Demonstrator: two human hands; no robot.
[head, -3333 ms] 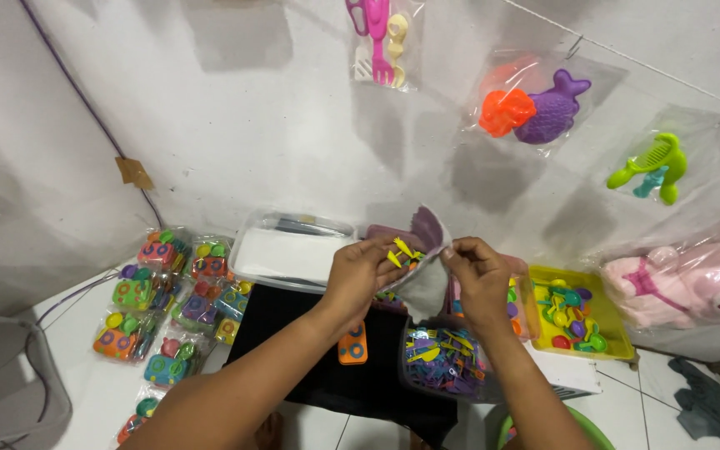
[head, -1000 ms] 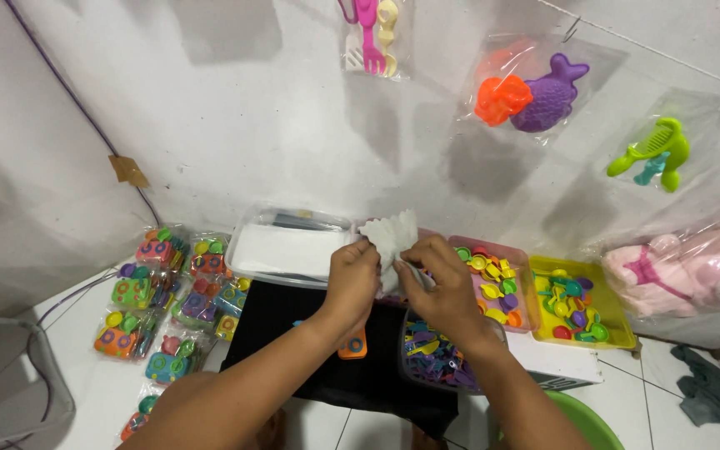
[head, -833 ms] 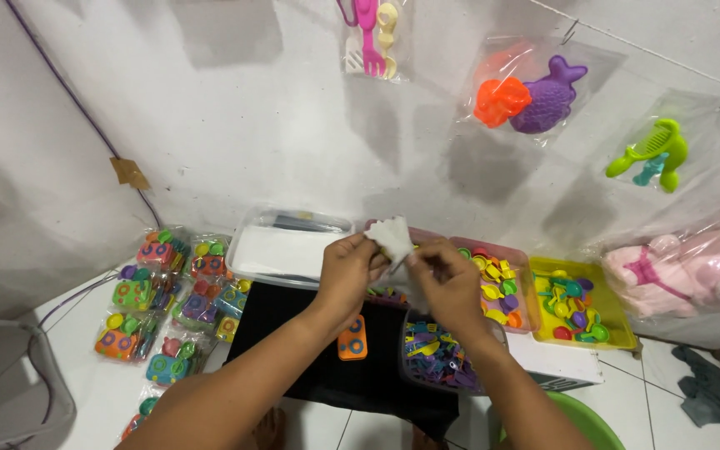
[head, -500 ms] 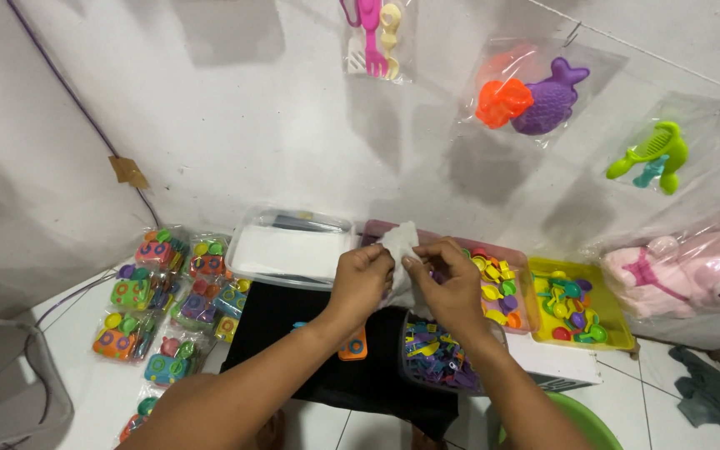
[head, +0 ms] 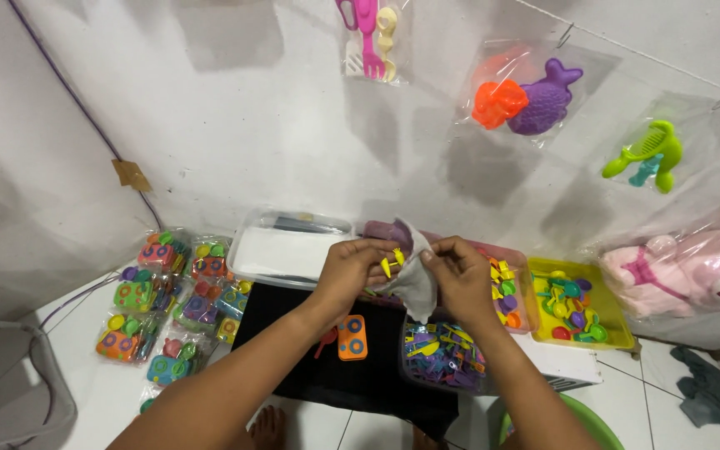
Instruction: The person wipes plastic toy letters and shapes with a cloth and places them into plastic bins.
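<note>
Against the white wall at frame centre, left hand (head: pixel 358 268) pinches yellow pieces (head: pixel 392 262) and right hand (head: pixel 460 275) grips a clear bag (head: pixel 417 282); pieces could spill if the mouth sags

Clear bag (head: pixel 417 279) between the hands: thin glossy plastic film, crinkled. Small yellow pieces (head: pixel 391 262): smooth hard plastic. Mat (head: pixel 293 350) under them: matt black cloth. Far wall (head: pixel 235 117): rough matt plaster. Plush bear (head: pixel 693 275) at right: soft pink fabric in shiny wrap.
</note>
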